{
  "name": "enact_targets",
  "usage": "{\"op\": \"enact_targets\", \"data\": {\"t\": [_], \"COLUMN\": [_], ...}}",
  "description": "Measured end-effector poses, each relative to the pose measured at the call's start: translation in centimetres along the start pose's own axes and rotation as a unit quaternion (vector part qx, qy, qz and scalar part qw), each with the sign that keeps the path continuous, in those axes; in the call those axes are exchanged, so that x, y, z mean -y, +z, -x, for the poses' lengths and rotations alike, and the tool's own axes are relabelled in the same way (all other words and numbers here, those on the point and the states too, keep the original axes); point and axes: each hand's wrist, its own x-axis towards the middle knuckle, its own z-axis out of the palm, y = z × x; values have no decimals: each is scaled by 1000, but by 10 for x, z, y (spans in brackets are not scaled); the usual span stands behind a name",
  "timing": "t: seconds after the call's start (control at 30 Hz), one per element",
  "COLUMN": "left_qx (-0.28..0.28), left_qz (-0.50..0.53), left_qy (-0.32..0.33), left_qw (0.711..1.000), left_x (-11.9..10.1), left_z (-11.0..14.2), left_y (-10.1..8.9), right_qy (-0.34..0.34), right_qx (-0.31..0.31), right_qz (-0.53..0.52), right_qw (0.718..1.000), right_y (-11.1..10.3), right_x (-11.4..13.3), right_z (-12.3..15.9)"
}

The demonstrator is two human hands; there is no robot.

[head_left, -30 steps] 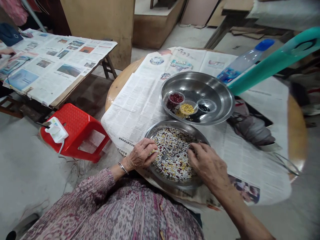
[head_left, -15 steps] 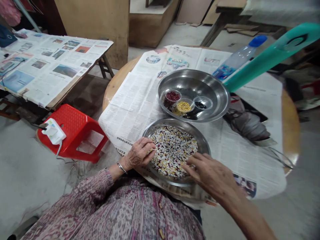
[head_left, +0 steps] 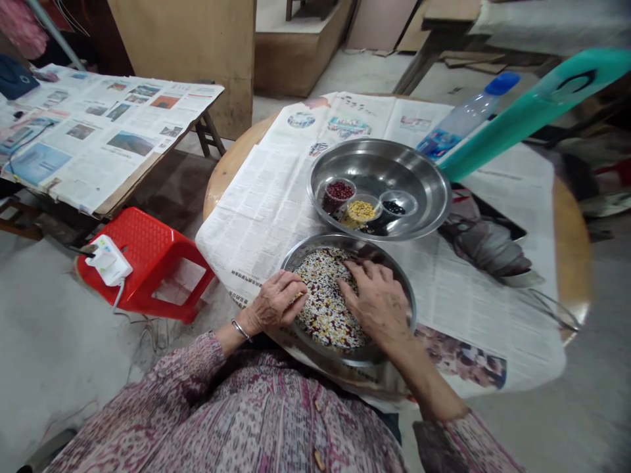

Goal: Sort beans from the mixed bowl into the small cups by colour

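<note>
A round metal pan (head_left: pixel 410 289) holds a mix of white grains and black, yellow and dark red beans (head_left: pixel 325 295). My left hand (head_left: pixel 277 299) is at its left rim, fingers curled in toward the thumb. Some yellow shows between those fingertips, but what they hold is too small to make out. Over the right half of the pan lies my right hand (head_left: pixel 377 302), fingers spread and touching the mix. It hides the grains beneath it. Just behind, a larger metal basin (head_left: pixel 414 164) carries clear cups of red beans (head_left: pixel 340 190), yellow beans (head_left: pixel 361 210) and black beans (head_left: pixel 394 207).
Newspaper (head_left: pixel 246 203) covers the round wooden table. A capped plastic bottle (head_left: pixel 463 118), a long green handle-shaped object (head_left: pixel 532 121) and a grey cloth-like bundle (head_left: pixel 488 246) are to the right. A red stool (head_left: pixel 148 243) with a white power adapter (head_left: pixel 108 259) stands left.
My right hand has moved left and inward over the pan and spread its fingers, and the grains have shifted leftward, baring pan on the right. My left hand has stayed put.
</note>
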Motion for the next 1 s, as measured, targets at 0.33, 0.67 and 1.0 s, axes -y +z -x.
{"op": "enact_targets", "data": {"t": [0.33, 0.67, 1.0], "left_qx": [9, 6, 15], "left_qz": [-7, 2, 7], "left_qy": [-5, -2, -9], "left_qw": [1000, 1000, 1000], "left_x": [0, 1, 1], "left_z": [1, 0, 2], "left_y": [-1, 0, 1], "right_qy": [-159, -101, -162], "right_qx": [110, 12, 126], "right_qz": [-217, -51, -185], "right_qw": [957, 993, 961], "right_y": [-7, -2, -7], "right_x": [38, -5, 16], "right_z": [30, 11, 51]}}
